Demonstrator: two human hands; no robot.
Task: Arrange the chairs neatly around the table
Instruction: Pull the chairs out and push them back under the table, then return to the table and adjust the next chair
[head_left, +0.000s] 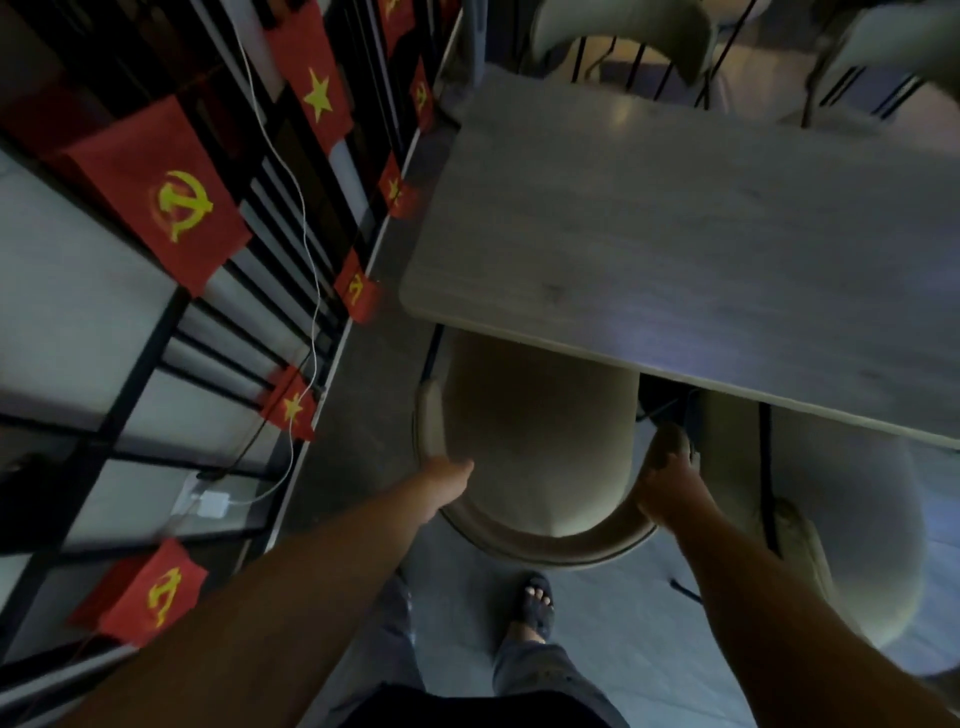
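A beige tub chair (535, 441) stands right below me, its seat partly under the near edge of the pale wood table (701, 234). My left hand (441, 480) grips the left side of its curved backrest. On the right side of that same backrest my right hand (670, 478) is closed over the rim. A second beige chair (841, 519) stands just to the right, also tucked partly under the table. Two more pale chairs (623, 36) (904, 41) stand at the table's far side.
A black-framed glass partition (130, 364) hung with small red flags (161, 197) runs along the left, leaving a narrow floor strip beside the table. A white cable and charger (213, 501) hang there. My sandalled foot (535, 603) is on the grey floor behind the chair.
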